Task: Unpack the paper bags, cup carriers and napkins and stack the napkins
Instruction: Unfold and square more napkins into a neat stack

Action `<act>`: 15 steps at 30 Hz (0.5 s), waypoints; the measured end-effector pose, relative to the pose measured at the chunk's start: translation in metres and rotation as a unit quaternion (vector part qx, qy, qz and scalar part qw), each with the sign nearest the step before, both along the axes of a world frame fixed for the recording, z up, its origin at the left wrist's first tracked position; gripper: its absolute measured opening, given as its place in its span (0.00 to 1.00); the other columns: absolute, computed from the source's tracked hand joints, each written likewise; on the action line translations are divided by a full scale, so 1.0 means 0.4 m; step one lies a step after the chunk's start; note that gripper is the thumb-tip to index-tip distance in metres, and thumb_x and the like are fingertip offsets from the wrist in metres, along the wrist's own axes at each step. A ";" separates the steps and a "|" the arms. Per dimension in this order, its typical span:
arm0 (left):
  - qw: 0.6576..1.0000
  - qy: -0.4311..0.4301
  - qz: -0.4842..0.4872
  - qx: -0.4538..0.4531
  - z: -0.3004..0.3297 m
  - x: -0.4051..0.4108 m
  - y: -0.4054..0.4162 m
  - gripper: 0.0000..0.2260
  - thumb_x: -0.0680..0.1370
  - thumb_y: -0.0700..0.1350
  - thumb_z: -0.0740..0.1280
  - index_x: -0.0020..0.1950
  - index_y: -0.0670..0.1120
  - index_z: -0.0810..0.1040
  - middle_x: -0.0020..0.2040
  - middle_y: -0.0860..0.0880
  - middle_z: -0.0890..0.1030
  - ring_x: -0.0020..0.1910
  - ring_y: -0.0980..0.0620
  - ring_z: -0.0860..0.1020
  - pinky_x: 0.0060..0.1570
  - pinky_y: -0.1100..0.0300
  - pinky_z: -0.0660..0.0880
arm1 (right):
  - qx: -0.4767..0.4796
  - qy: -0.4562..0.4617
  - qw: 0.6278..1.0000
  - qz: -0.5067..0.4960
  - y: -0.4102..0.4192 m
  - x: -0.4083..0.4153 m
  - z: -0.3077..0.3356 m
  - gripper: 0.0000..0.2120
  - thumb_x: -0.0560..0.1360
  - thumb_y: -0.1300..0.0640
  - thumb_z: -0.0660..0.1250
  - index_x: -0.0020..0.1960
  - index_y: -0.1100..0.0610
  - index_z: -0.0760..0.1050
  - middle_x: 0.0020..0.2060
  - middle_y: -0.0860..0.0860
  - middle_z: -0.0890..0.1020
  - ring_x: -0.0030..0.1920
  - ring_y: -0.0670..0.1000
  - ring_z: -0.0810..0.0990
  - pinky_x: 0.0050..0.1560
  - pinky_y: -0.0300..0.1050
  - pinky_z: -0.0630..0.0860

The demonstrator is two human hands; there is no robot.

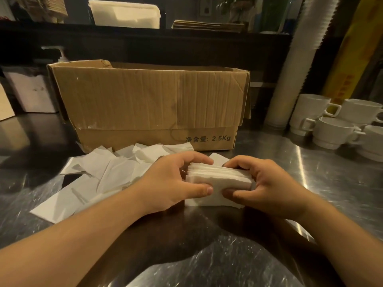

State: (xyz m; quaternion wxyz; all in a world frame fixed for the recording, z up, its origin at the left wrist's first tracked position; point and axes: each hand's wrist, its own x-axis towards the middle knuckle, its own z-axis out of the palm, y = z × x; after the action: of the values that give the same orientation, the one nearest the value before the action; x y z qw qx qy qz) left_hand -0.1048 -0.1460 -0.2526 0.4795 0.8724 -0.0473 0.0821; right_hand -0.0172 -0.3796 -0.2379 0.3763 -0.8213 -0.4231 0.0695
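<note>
A small stack of white folded napkins (219, 179) stands on the steel counter (323, 183) in front of me. My left hand (172, 183) grips its left end, fingers over the far side and thumb on the near face. From the other end, my right hand (267, 183) grips it the same way. Several loose napkins (93, 179) lie scattered to the left, reaching back to the open brown cardboard box (149, 104). What the box holds is hidden by its near wall.
White ceramic cups (335, 125) are stacked at the right, beside a tall sleeve of white paper cups (294, 65). A dark shelf behind carries a white plastic tub (124, 14) and flat brown paper bags (207, 25). A pump bottle (62, 56) stands behind the box at left.
</note>
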 end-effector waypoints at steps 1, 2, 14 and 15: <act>1.000 -0.007 0.002 -0.010 0.000 0.001 0.001 0.25 0.69 0.48 0.83 0.61 0.64 0.80 0.53 0.63 0.83 0.53 0.57 0.83 0.55 0.56 0.83 | -0.001 0.003 1.000 -0.001 0.000 0.002 0.000 0.21 0.70 0.54 0.80 0.59 0.42 0.78 0.52 0.37 0.82 0.54 0.41 0.81 0.55 0.44 0.82; 1.000 -0.006 0.002 -0.016 0.000 0.001 0.001 0.26 0.68 0.47 0.83 0.61 0.64 0.80 0.53 0.61 0.83 0.52 0.55 0.84 0.55 0.55 0.83 | -0.007 0.006 1.000 -0.002 -0.001 0.005 -0.002 0.21 0.70 0.54 0.80 0.59 0.43 0.78 0.52 0.37 0.82 0.54 0.41 0.81 0.55 0.44 0.82; 1.000 -0.015 0.010 0.023 -0.006 0.011 0.015 0.29 0.68 0.47 0.84 0.62 0.68 0.79 0.54 0.58 0.85 0.53 0.52 0.84 0.59 0.51 0.81 | -0.029 0.023 0.998 -0.040 0.001 0.012 -0.001 0.21 0.69 0.56 0.81 0.58 0.43 0.79 0.51 0.40 0.84 0.51 0.38 0.81 0.50 0.35 0.80; 1.000 -0.017 0.013 0.015 -0.006 0.011 0.015 0.28 0.68 0.46 0.84 0.62 0.66 0.79 0.53 0.58 0.85 0.52 0.52 0.85 0.59 0.51 0.81 | -0.025 0.020 0.998 -0.048 0.002 0.012 0.000 0.20 0.69 0.56 0.81 0.57 0.43 0.79 0.50 0.40 0.84 0.50 0.38 0.81 0.49 0.34 0.79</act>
State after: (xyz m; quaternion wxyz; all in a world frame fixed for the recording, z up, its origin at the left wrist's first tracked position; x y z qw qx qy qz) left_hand -0.1006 -0.1400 -0.2549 0.4642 0.8787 -0.0455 0.1018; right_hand -0.0123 -0.3786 -0.2380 0.3667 -0.8484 -0.3737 0.0782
